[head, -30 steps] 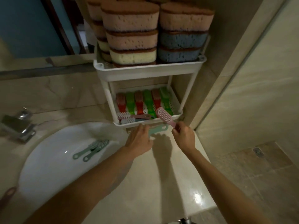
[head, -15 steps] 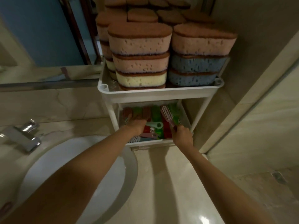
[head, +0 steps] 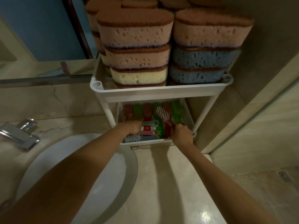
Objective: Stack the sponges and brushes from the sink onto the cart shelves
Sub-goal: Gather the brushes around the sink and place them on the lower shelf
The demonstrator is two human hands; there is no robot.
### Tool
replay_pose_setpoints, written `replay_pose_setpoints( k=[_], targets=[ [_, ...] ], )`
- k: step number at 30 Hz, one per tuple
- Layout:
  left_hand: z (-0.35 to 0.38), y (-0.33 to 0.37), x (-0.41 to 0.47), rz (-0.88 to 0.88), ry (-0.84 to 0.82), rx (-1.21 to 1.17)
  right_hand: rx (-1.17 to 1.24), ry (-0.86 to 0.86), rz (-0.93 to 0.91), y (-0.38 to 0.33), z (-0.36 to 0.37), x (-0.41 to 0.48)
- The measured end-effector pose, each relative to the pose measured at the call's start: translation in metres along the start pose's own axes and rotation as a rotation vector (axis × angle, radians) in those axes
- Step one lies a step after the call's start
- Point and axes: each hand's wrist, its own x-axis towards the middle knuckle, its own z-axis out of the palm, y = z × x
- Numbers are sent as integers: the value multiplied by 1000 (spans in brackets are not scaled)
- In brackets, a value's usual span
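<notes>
The pink brush [head: 163, 115] is at the right side of the lower shelf [head: 145, 142], tilted with its white bristles up and toward the back. The right hand [head: 182, 135] grips its handle, fingers curled round it, just inside the shelf's front right corner. The left hand [head: 132, 126] is over the left half of the same shelf, knuckles up and fingers curled under. A teal brush [head: 150, 123] is held in it, the looped end of its handle pointing toward the right hand. The two hands are near each other but apart.

Behind them, a row of red and green brushes [head: 147, 110] lies side by side along the back of the shelf. A few more brushes lie crosswise at the front edge, among them a pink handle [head: 148, 133].

The upper shelf [head: 161, 92] of the white cart [head: 204, 113] carries stacked sponges [head: 135, 34]: pink, pink and yellow at the front left, pink over two blue at the front right, and more behind.

The cart stands at the back right of the counter [head: 169, 183]. The white sink [head: 80, 167] is to its left, under the left forearm, with a chrome tap [head: 19, 133] at its back left edge.
</notes>
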Motion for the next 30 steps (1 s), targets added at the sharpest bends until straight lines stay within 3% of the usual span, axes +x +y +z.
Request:
replay_pose_setpoints(
  k=[3,9,15,30],
  targets=[
    [2,-3,-3,-22,43,-8,-2,-10,0,1,0,0],
    [5,2,-13,55,298,57,-48,-19,-20,0,1,-1],
    [5,14,-23,103,187,84,-70,-9,-107,6,1,3],
    [8,4,-26,70,267,-25,-203,-331,-379,11,-1,19]
  ],
)
